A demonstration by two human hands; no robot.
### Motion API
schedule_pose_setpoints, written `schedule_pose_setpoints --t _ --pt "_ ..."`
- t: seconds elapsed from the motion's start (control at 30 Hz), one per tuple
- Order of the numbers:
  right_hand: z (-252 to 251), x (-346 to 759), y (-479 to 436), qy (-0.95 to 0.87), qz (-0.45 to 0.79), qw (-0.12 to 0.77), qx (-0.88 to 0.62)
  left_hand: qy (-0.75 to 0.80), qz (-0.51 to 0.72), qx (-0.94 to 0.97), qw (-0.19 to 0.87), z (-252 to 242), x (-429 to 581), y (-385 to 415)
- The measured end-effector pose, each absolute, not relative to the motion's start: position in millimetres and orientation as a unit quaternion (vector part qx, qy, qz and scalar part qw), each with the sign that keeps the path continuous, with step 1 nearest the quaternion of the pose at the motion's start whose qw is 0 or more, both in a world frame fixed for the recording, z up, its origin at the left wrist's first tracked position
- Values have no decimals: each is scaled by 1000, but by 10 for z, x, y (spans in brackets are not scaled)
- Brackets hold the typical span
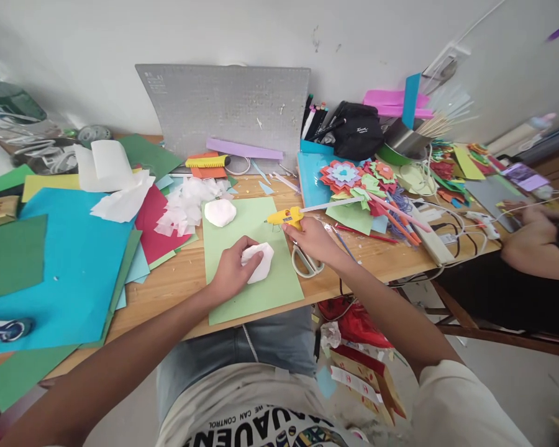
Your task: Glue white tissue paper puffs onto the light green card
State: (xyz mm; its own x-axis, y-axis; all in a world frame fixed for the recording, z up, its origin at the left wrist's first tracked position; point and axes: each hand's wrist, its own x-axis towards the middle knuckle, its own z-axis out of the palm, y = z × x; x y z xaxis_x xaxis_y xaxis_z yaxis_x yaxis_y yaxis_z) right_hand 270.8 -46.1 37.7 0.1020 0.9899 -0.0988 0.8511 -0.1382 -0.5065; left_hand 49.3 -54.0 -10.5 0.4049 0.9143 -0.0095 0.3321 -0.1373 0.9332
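My left hand [235,268] grips a white piece of paper [261,268], thumb on top, over a light green sheet [242,304]. In my right hand [313,239] is a yellow hot glue gun [284,217], its nozzle pointing left above the sheet. A long pale glue stick [333,203] sticks out of the gun's back end. Near the sheet's upper left lies a second white rounded paper piece [220,212], apart from both hands. White-handled scissors [307,262] lie just below my right hand, partly over the sheet's right edge.
Torn white paper [181,202] and coloured sheets [74,248] cover the left side. A grey cutting mat [228,105] leans on the wall. Layered paper flowers [342,177], a power strip [428,239] and cables lie right. At far right, another person's arm [535,242] rests by the table.
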Motion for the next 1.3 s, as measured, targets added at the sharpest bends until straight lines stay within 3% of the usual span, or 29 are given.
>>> schedule_pose_setpoints --t 0.7,1.3 --pt "427 2692 -577 -655 159 75 -735 451 300 693 477 -110 488 -546" --pt "496 2706 -561 -632 178 85 -749 448 298 694 478 -119 482 -548"
